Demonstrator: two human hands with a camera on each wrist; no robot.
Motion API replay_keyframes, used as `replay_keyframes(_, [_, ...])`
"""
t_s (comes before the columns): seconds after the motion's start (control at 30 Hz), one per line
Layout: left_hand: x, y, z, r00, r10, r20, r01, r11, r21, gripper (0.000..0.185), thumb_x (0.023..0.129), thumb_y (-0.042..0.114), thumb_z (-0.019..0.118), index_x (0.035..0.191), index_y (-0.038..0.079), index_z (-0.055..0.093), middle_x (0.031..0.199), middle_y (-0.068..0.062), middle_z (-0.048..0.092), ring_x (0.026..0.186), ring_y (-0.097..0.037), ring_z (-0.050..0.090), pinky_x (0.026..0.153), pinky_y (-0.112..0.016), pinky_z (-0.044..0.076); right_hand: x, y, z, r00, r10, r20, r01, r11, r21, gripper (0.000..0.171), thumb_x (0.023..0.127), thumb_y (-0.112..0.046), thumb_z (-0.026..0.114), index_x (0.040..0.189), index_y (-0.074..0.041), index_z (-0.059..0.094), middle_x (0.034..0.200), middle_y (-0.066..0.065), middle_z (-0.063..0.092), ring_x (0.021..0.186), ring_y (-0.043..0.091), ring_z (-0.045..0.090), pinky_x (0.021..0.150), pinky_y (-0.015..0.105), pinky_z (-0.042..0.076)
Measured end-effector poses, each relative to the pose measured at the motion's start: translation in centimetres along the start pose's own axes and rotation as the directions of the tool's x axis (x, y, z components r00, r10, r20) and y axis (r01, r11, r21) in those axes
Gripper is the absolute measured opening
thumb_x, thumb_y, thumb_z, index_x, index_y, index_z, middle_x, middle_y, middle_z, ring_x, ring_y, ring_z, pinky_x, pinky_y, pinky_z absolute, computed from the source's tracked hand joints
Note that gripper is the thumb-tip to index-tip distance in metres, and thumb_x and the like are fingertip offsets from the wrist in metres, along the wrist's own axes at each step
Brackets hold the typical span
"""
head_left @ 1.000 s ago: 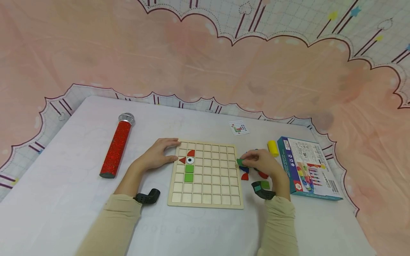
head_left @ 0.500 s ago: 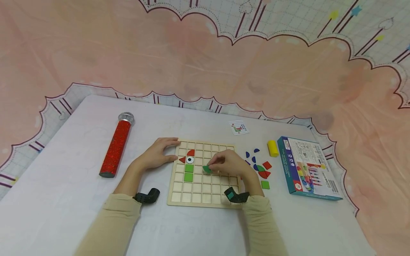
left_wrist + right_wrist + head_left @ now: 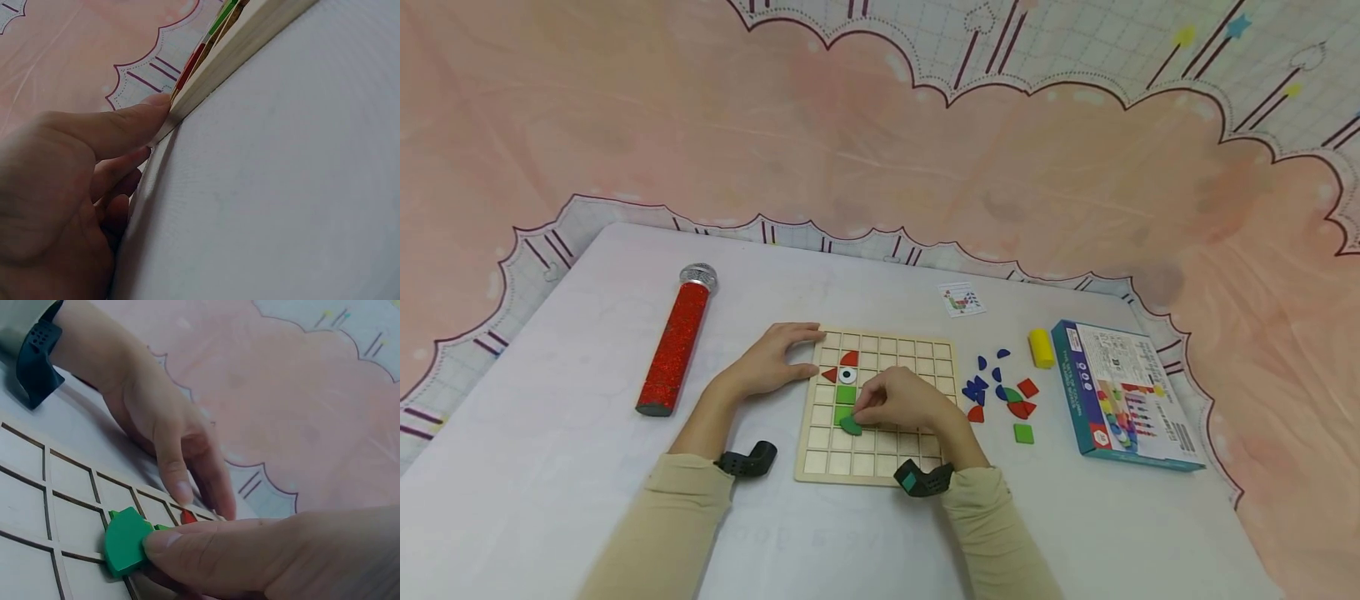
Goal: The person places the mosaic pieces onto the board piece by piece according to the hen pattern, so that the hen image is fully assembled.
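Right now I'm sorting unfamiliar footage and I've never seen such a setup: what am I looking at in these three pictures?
A person wears three cameras: one on the head, one on each wrist. The head view looks down on a table with a wooden grid board. The left hand rests against the board's edge, seen close in the left wrist view. The right hand pinches a green piece over the board, shown close in the right wrist view. Nearby lie loose coloured pieces, a red glittery tube, a box and a small card.
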State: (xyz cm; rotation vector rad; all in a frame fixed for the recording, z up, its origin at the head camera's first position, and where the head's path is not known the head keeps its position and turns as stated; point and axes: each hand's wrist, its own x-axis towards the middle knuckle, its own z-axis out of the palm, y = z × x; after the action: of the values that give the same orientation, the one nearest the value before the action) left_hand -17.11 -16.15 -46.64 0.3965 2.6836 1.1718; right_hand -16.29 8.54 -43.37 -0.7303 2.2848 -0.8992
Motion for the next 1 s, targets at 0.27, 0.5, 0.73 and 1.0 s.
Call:
replay_keyframes(0.27, [0.0, 0.0, -0.1, 1.0, -0.002, 0.004, 0.002, 1.0, 0.003, 0.056, 0.086, 0.023, 0.07, 0.137, 0.012, 0.05, 0.151, -0.008, 0.037, 0.142, -0.031, 0.023, 0.115, -0.054, 0.022, 0.1, -0.9, 0.3, 0.999, -0.022, 0.029, 0.024, 0.995, -0.094, 0.009, 0.081, -0.022, 0.075, 0.074, -0.02, 0.071, 0.067, -0.01, 0.065, 0.063, 0.004, 0.056, 0.062, 0.019, 0.047])
replay_keyframes(0.5, [0.1, -0.1, -0.1, 1.0, 0.009, 0.005, -0.009, 1.0, 0.008, 0.056, 0.086, 0.023, 0.07, 0.137, 0.011, 0.051, 0.151, -0.008, 0.037, 0.142, -0.031, 0.024, 0.115, -0.054, 0.022, 0.1, -1.5, 0.7, 0.999, -0.005, 0.04, 0.01, 0.99, -0.141, 0.01, 0.081, -0.023, 0.076, 0.073, -0.019, 0.07, 0.066, -0.01, 0.063, 0.062, 0.004, 0.053, 0.06, 0.018, 0.044])
replay_keyframes(0.73, [0.2, -0.1, -0.1, 1.0, 0.021, 0.003, -0.021, 1.0, 0.009, 0.056, 0.086, 0.023, 0.07, 0.137, 0.011, 0.051, 0.151, -0.009, 0.038, 0.141, -0.031, 0.024, 0.115, -0.054, 0.022, 0.1, -1.6, 0.8, 0.999, 0.016, 0.035, -0.01, 0.986, -0.167, 0.01, 0.081, -0.023, 0.075, 0.073, -0.02, 0.069, 0.065, -0.01, 0.062, 0.061, 0.005, 0.053, 0.059, 0.018, 0.044])
replay_keyframes(1.0, [0.2, 0.0, 0.0, 1.0, 0.001, 0.004, -0.001, 1.0, 0.008, 0.057, 0.086, 0.023, 0.07, 0.138, 0.011, 0.05, 0.152, -0.008, 0.036, 0.142, -0.031, 0.024, 0.115, -0.054, 0.022, 0.1, -1.6, 0.9, 0.999, 0.016, 0.034, -0.009, 0.982, -0.191, 0.012, 0.081, -0.024, 0.075, 0.073, -0.021, 0.067, 0.066, -0.01, 0.062, 0.061, 0.004, 0.054, 0.059, 0.018, 0.045])
